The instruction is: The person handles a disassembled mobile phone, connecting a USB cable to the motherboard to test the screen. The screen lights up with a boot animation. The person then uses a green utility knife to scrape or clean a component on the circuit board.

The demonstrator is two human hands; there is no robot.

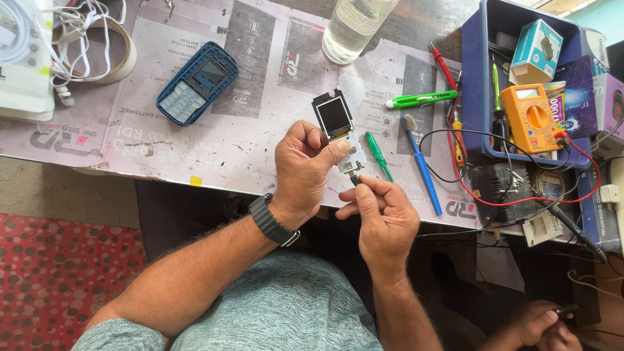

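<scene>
Above the table's near edge the left hand pinches a bare phone board with its small screen between thumb and fingers, while the right hand is closed on what looks like a thin dark tool touching the board's lower end, the blue phone casing lying well apart on the printed table cover

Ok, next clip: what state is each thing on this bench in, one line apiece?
Phone board: out of its case, screen dark, held up in left hand.
Right hand: pinches a small dark tool at the board's lower edge.
Blue phone shell: lying flat on the table, face up.
Multimeter: in the blue bin, leads attached.
Green screwdriver: lying unused.
</scene>
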